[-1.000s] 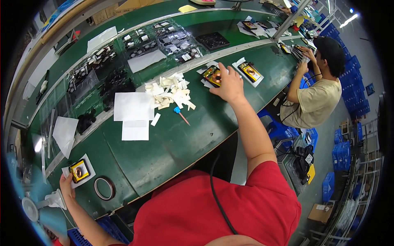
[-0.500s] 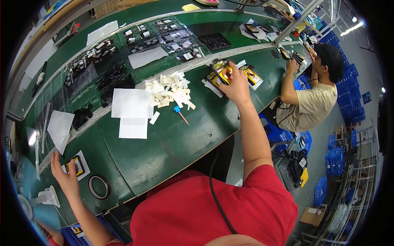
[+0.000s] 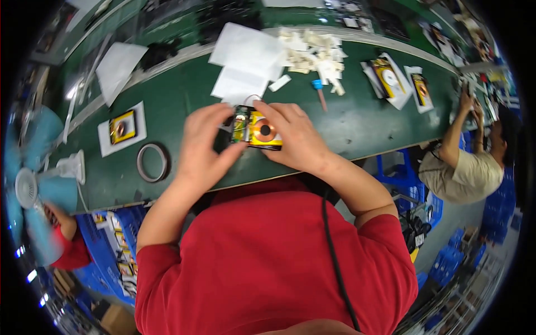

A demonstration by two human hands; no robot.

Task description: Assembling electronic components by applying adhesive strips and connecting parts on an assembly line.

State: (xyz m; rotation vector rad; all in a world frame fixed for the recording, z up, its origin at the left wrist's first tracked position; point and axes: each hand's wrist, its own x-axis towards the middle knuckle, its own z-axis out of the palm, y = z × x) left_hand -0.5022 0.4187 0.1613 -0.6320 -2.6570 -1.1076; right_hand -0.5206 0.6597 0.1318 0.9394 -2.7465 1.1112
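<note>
Between my hands, above the bench, is a yellow and black electronic module (image 3: 264,130) with a round copper coil and a green circuit board at its left end. My right hand (image 3: 298,137) grips its right side, fingers over the top edge and thumb side below. At the board end, my left hand (image 3: 202,146) has its thumb and fingertips at the two edges. Farther left, a similar module (image 3: 123,127) lies on white paper, beside a dark tape roll (image 3: 152,162). More modules (image 3: 388,78) rest on paper at the right.
White sheets (image 3: 245,56) and a heap of cream strips (image 3: 315,53) lie along the back of the green bench (image 3: 223,170). A blue-handled screwdriver (image 3: 319,92) is near them. A blue fan (image 3: 27,187) stands left. At right, a co-worker (image 3: 469,162) handles parts.
My right hand has brought a module from the right-hand group to the bench front. My left hand has moved right from the left module to meet it. The view has turned left.
</note>
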